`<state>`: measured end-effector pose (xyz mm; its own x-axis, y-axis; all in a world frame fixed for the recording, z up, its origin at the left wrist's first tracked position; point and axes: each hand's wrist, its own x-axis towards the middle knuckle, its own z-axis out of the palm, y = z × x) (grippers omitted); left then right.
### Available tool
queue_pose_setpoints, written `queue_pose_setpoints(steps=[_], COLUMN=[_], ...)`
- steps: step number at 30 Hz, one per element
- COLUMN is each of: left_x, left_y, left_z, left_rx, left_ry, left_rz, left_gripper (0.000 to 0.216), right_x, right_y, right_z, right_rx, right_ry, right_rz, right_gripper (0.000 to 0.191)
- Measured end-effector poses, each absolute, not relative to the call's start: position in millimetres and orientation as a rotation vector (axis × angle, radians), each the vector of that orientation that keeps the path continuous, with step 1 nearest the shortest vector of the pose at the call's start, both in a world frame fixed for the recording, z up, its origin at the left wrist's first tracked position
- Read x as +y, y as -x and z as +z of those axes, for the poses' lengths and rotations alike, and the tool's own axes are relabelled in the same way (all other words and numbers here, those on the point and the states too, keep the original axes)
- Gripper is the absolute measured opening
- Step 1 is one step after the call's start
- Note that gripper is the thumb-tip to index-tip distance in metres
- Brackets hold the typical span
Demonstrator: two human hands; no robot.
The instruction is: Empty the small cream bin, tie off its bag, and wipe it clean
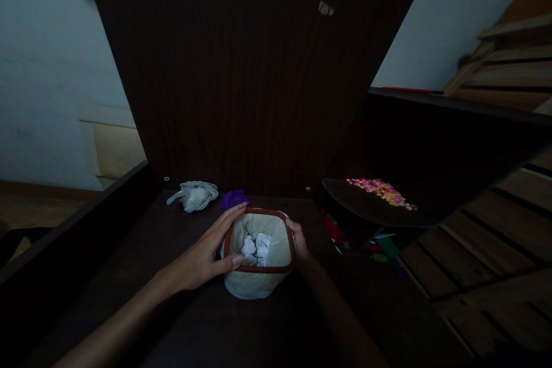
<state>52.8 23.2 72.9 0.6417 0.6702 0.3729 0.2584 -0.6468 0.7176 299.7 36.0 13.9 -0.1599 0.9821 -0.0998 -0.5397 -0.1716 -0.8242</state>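
Note:
A small pale bin (254,283) with a brown-red rim stands on a dark wooden surface (142,253) in front of me. A pale liner is folded over its rim, and crumpled white paper (255,247) lies inside. My left hand (206,253) grips the bin's left side, fingers along the rim and thumb against the wall. My right hand (298,241) clasps the right rim; its fingers are mostly hidden behind the bin.
A crumpled white plastic bag (195,195) and a purple cloth (233,198) lie behind the bin. A dark wooden panel (259,69) rises at the back. At the right, a dark round tray (366,204) bears colourful small pieces (382,190). Wooden slats (495,224) lie further right.

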Motion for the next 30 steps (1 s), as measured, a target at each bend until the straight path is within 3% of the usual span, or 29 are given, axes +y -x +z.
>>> queue_pose_setpoints(steps=[30], left_x=[26.2], left_y=[-63.7], left_z=[55.0], left_rx=[0.662], left_ry=[-2.138], left_rz=[1.002], left_gripper=[0.090], right_x=[32.5], right_y=[-292.5], right_z=[20.9], right_rx=[-0.831], right_ry=[0.764], right_rz=[1.556], right_gripper=[0.050])
